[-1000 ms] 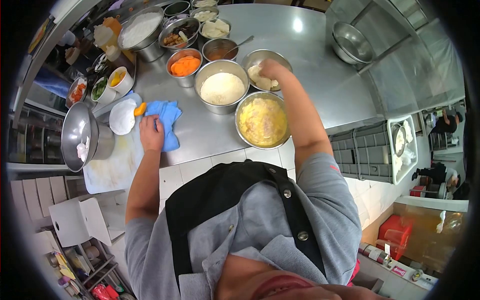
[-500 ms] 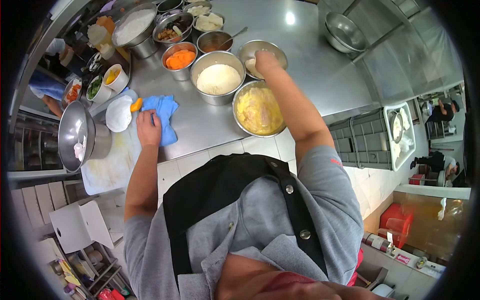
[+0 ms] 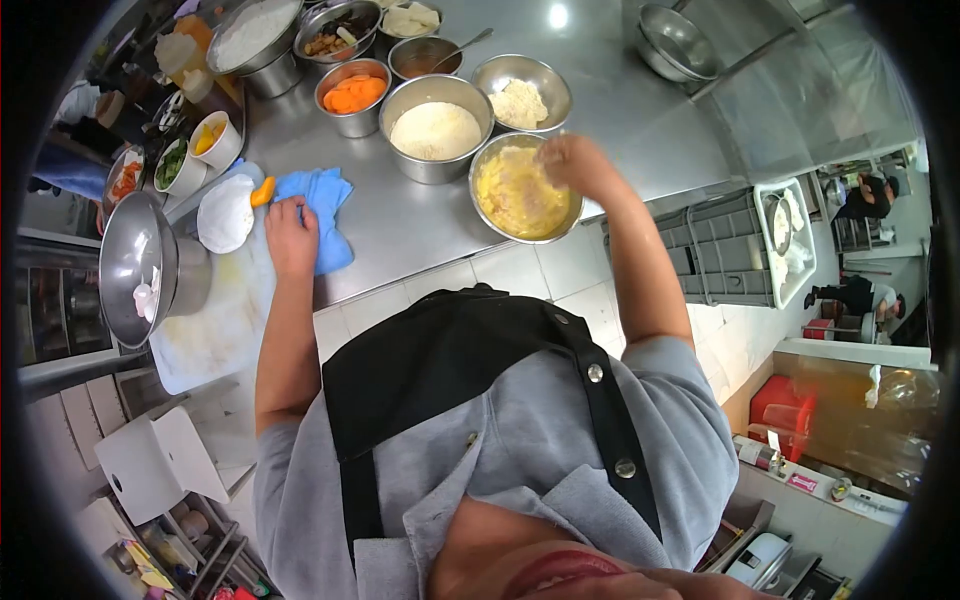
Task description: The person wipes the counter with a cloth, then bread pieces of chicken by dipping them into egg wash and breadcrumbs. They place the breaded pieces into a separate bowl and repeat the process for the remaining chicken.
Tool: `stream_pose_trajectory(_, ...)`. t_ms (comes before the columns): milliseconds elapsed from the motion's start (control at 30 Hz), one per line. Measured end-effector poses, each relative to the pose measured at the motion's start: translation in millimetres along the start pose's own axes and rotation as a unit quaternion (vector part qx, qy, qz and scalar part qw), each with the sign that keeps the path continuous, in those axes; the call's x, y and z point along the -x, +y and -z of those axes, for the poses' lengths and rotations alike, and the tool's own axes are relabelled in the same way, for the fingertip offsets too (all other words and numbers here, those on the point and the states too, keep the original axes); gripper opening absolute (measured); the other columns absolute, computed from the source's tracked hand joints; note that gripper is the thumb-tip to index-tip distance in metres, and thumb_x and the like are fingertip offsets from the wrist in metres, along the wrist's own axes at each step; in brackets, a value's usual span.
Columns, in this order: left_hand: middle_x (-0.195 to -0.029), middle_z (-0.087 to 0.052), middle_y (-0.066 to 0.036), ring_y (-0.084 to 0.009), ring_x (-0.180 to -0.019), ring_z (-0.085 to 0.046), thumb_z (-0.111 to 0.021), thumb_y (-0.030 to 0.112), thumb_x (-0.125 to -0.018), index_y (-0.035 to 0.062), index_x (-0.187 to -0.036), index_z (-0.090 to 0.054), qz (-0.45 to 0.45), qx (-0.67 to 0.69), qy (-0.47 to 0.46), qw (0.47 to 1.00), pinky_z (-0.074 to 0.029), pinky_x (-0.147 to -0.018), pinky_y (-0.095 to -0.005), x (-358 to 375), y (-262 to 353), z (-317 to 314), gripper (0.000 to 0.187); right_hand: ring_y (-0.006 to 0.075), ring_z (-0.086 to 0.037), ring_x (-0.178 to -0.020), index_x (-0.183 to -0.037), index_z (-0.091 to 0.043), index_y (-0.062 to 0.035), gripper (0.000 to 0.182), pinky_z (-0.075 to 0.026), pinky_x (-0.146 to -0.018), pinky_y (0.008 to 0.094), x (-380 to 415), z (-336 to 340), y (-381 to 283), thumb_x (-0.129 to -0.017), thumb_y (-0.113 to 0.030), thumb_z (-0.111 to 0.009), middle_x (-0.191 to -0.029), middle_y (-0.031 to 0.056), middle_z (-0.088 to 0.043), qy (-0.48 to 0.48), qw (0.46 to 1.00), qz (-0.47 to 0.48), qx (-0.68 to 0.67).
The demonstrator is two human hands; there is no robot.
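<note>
The right hand [image 3: 572,163], fingers curled, hovers over the right rim of a steel bowl of yellow mixture [image 3: 535,239]; whether it grips anything is hidden. Just beyond sits a bowl of pale crumbs [image 3: 556,90], a pot of pale powder [image 3: 425,173] to the left, grouped probably for easy reach. Near left, the left hand [image 3: 292,238] rests beside a blue cloth [image 3: 330,225], perhaps for support; its grip is unclear.

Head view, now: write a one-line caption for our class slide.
Left hand at a blue cloth, right hand over the rim of a steel bowl of yellow mixture.
</note>
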State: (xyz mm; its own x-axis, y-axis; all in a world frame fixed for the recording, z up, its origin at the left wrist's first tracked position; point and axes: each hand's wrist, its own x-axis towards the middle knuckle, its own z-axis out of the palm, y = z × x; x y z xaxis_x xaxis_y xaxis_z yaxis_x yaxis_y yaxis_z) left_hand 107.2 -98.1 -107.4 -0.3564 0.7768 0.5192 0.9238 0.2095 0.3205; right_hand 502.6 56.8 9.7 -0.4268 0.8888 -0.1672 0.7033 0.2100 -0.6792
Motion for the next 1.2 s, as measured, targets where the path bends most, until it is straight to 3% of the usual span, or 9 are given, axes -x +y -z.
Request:
stream_pose_trajectory(100,-0.096,-0.057,-0.011,-0.0326,-0.093,-0.052,-0.059,0.011,-0.076,0.0082,-0.095,-0.059,-0.050,-0.104,0.019,0.993,-0.042,-0.084,-0.0407,-8,23,21,0.019,0.0305,-0.063,-0.083,-0.100,-0.064,-0.0032,0.027,-0.049,-0.073,0.0388,27,-23,0,-0.076,-0.007,-0.053,-0.087,0.0191,-0.064,0.029,0.991,0.070,0.111)
stream_pose_trajectory(200,-0.095,-0.057,-0.009,-0.0273,-0.091,-0.054,-0.061,0.010,-0.079,0.0081,-0.096,-0.059,-0.082,0.077,-0.020,0.993,-0.044,-0.081,-0.0383,-12,75,38,0.018,0.0332,-0.061,-0.091,-0.102,-0.064,-0.0047,0.029,-0.048,-0.079,0.0413,33,-33,4,-0.076,-0.008,-0.052,-0.098,0.0202,-0.062,0.045,0.985,0.064,0.156)
stream_pose_trajectory(233,-0.096,-0.056,-0.008,-0.0236,-0.088,-0.056,-0.062,0.013,-0.081,0.0083,-0.099,-0.057,-0.015,0.218,-0.137,0.966,-0.047,-0.077,-0.0367,-6,86,24,0.019,0.0325,-0.060,-0.093,-0.104,-0.063,-0.0056,0.030,-0.048,-0.080,0.0414,29,-33,6,-0.077,-0.009,-0.051,-0.100,0.0199,-0.062,0.057,0.980,0.049,0.183)
stream_pose_trajectory(333,-0.100,-0.052,-0.006,-0.0156,-0.083,-0.057,-0.063,0.025,-0.086,0.0074,-0.109,-0.051,0.202,0.550,-0.407,0.700,-0.053,-0.067,-0.0318,14,134,-8,0.032,0.0325,-0.059,-0.097,-0.110,-0.060,-0.0077,0.033,-0.047,-0.081,0.0421,14,-38,9,-0.079,-0.011,-0.050,-0.101,0.0196,-0.061,0.095,0.964,0.023,0.247)
stream_pose_trajectory(500,-0.097,-0.051,-0.012,-0.0200,-0.080,-0.060,-0.059,0.020,-0.089,0.0037,-0.104,-0.038,0.307,0.612,-0.489,0.541,-0.056,-0.071,-0.0340,15,203,-21,0.030,0.0332,-0.057,-0.101,-0.113,-0.056,-0.0077,0.035,-0.047,-0.082,0.0431,9,-53,2,-0.080,-0.015,-0.049,-0.104,0.0207,-0.059,0.072,0.949,-0.028,0.305)
stream_pose_trajectory(667,-0.090,-0.051,-0.014,-0.0229,-0.073,-0.063,-0.055,0.011,-0.090,0.0044,-0.094,-0.031,0.306,0.661,-0.450,0.516,-0.059,-0.067,-0.0356,19,209,-27,0.025,0.0335,-0.058,-0.099,-0.112,-0.055,-0.0076,0.035,-0.047,-0.082,0.0429,20,-48,10,-0.078,-0.017,-0.053,-0.103,0.0210,-0.059,-0.035,0.964,-0.023,0.261)
stream_pose_trajectory(867,-0.088,-0.055,-0.015,-0.0234,-0.071,-0.064,-0.053,0.009,-0.090,0.0064,-0.092,-0.031,0.298,0.673,-0.454,0.503,-0.059,-0.066,-0.0369,19,206,-28,0.023,0.0365,-0.060,-0.094,-0.116,-0.052,-0.0078,0.047,-0.048,-0.080,0.0436,30,-51,3,-0.070,-0.017,-0.063,-0.101,0.0220,-0.061,-0.036,0.970,-0.026,0.240)
stream_pose_trajectory(967,-0.089,-0.056,-0.015,-0.0230,-0.072,-0.064,-0.053,0.010,-0.090,0.0077,-0.092,-0.032,0.293,0.665,-0.467,0.503,-0.058,-0.067,-0.0375,15,204,-29,0.022,0.0359,-0.059,-0.096,-0.119,-0.049,-0.0082,0.055,-0.048,-0.082,0.0419,26,-57,1,-0.067,-0.018,-0.066,-0.103,0.0217,-0.062,-0.055,0.980,-0.082,0.174)
stream_pose_trajectory(1200,-0.089,-0.057,-0.014,-0.0222,-0.073,-0.064,-0.054,0.011,-0.090,0.0081,-0.092,-0.032,0.291,0.665,-0.472,0.501,-0.058,-0.068,-0.0370,12,205,-25,0.023,0.0328,-0.060,-0.095,-0.122,-0.047,-0.0066,0.062,-0.047,-0.081,0.0368,31,-62,12,-0.064,-0.016,-0.068,-0.098,0.0202,-0.062,-0.013,0.999,-0.044,-0.013)
